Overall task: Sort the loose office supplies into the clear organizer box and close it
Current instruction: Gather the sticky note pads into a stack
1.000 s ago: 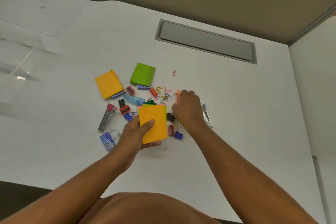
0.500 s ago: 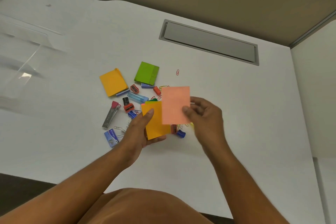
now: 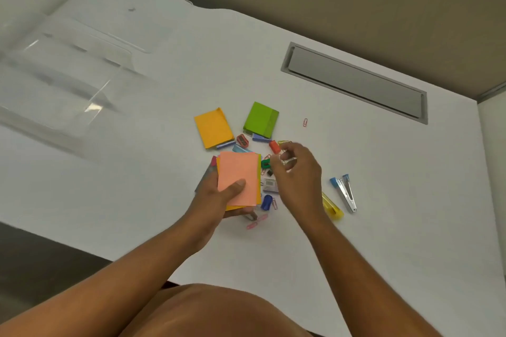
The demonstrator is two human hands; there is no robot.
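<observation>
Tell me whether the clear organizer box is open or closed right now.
Cannot tell. The clear box sits blurred at the far left of the desk; no lid position shows clearly.

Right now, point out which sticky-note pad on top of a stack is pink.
The pink pad topping the stack in the left hand, thumb pressed on it. The orange pad and green pad lie apart on the desk, untouched.

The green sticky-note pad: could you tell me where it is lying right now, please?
In the head view, the green sticky-note pad lies on the white desk at the pile's far edge, right of the loose orange pad and beyond both hands.
</observation>
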